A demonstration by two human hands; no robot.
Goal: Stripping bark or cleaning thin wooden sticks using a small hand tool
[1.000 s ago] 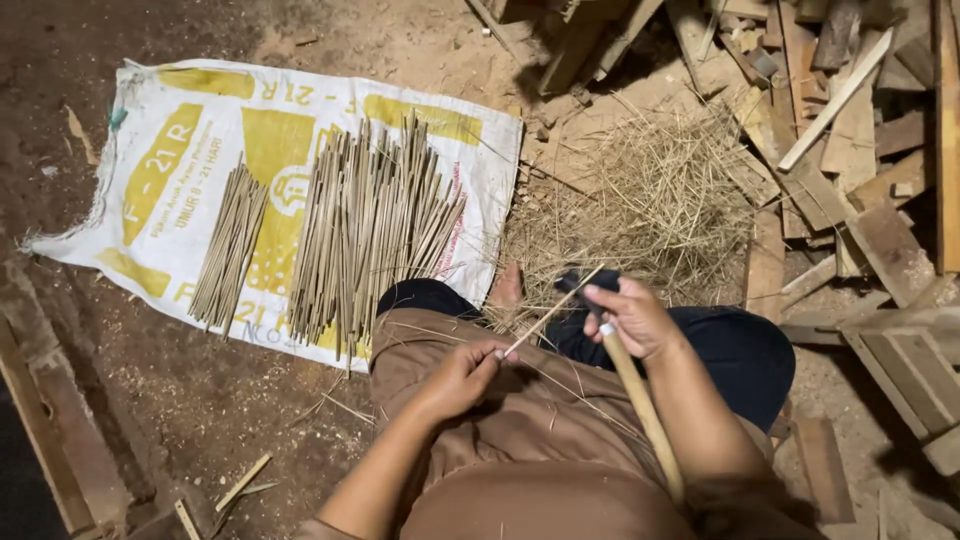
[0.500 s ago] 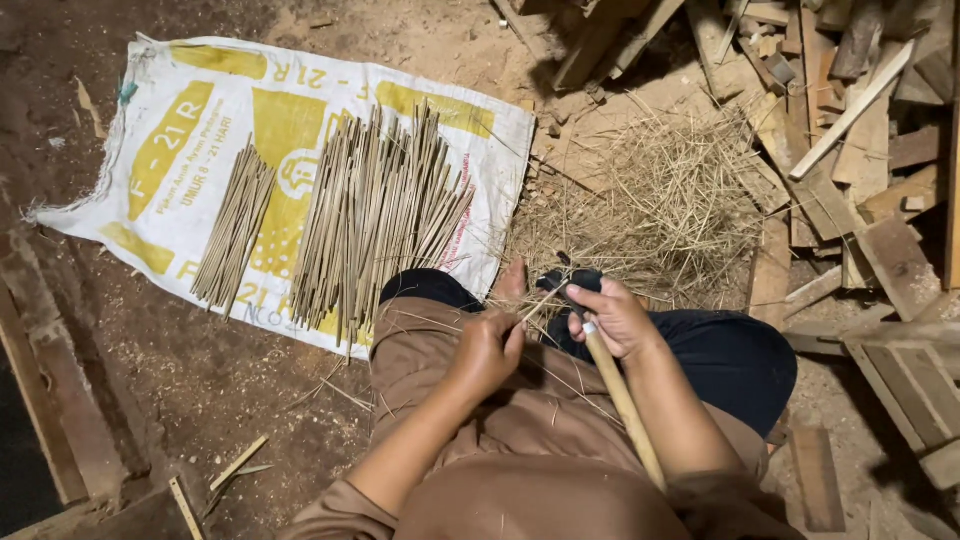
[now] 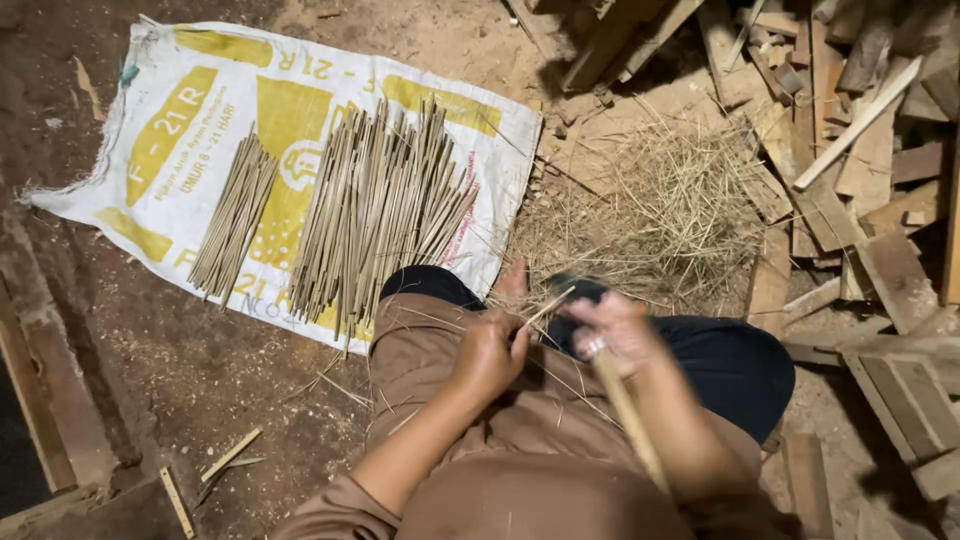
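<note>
- person sits on the dirt floor, seen from above; brown cloth over the lap, dark trousers at the knees.
- left hand is closed in a loose fist over the lap, fingers pinched on the near end of a thin bamboo stick; the stick slants up and to the right, out of the fist.
- right hand is blurred; it is curled shut around a tool with a long pale handle that runs back along the forearm. the working end of the tool cannot be made out. a ring shows on one finger.
- the two hands sit just beside each other, with the stick between them, above the knees.
- a heap of fine shavings lies just past the knees, touching the sack's right edge.
- white and yellow sack is spread flat on the floor to the left; on it lie a big pile of sticks and a smaller bundle, side by side and apart.
- scrap wood planks are stacked at the right.
- a few loose splinters lie on the floor at lower left.
</note>
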